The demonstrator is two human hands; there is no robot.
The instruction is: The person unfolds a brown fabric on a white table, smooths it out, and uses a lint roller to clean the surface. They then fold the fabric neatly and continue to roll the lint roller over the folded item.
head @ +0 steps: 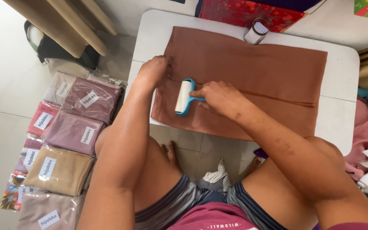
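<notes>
The right hand (220, 99) grips a blue-handled white lint roller (184, 97) near the folded rust-brown cloth's (252, 68) front left corner; the left hand (153, 70) presses fingers down at its left edge on the white table (341, 115).

One brown cloth (252, 68) lies folded on one white table (341, 85). One lint roller (184, 97) and one small jar (255, 32) are on it. About nine bagged cloths (71, 132) lie on the floor at the left. Two hands show: left hand (153, 70) and right hand (219, 99).
</notes>
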